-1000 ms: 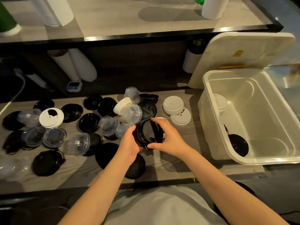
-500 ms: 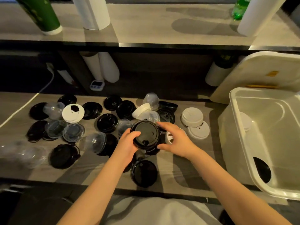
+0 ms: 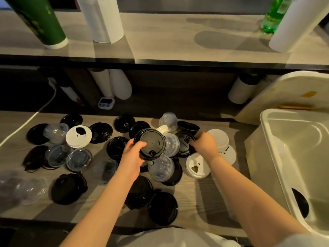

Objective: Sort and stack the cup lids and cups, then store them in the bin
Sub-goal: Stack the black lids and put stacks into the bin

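My left hand (image 3: 130, 157) grips a stack of black lids (image 3: 150, 143), held above the counter at its middle. My right hand (image 3: 204, 144) reaches to the right of it and pinches the edge of a black lid (image 3: 184, 141) lying on the counter. Black, white and clear dome lids lie scattered across the wooden counter (image 3: 204, 193). A stack of white lids (image 3: 219, 139) sits just right of my right hand, and a single white lid (image 3: 196, 165) lies below it. The white bin (image 3: 267, 139) stands at the right with a black lid (image 3: 300, 202) inside.
The bin's cover (image 3: 288, 97) leans behind the bin. A raised shelf (image 3: 160, 38) at the back carries a green cup stack (image 3: 39, 22), white cup stacks (image 3: 103, 20) and a green bottle (image 3: 274, 16). A small timer (image 3: 106, 102) and a white cable (image 3: 28, 120) lie at the back left.
My right hand let go of the black lid stack and moved right to a black lid on the counter. My left hand now holds the stack alone, a little higher.
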